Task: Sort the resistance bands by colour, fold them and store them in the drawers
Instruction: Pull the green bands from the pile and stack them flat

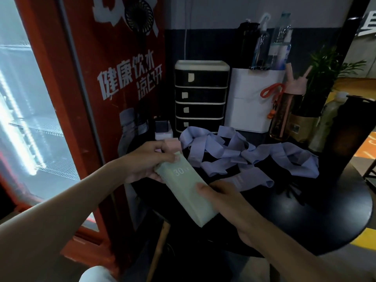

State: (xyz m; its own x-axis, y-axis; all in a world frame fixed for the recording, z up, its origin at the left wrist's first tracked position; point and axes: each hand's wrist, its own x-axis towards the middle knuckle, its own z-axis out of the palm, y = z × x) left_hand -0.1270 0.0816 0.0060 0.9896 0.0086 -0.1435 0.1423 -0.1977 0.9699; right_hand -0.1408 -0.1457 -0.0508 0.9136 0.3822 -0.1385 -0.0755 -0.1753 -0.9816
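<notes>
Pale green folded resistance band (187, 188): a flat, stacked strip marked "30", held in the air at the near left edge of the table. It slants from far left down to near right.
Right hand (225, 200): reaches in from the near right and grips the band's near end. The thumb lies flat on top and the fingers are curled under, out of sight.
Left hand (144, 161): comes in from the near left with the forearm stretched out. It pinches the band's far end, thumb along the upper edge and fingers tucked below.
Band and hands: the band spans the gap between the two hands, with its printed middle left bare.
Round black table (325, 210): lies to the right of the hands; its right side is cut off by the frame.
Loose lilac resistance bands (234, 153): an unfolded, tangled heap on the table, beyond the hands and to their right.
Pink folded band (173, 144): sits just beyond the left hand, which partly hides it.
Black-fronted drawer unit with cream frame (200, 94): stands at the far side with its drawers closed. The lilac heap hides the foot of it, and the labels are too small to read.
White box (252, 106): stands just right of the drawers, with dim bottles on top.
Red glass-door fridge (87, 98): fills the left.
</notes>
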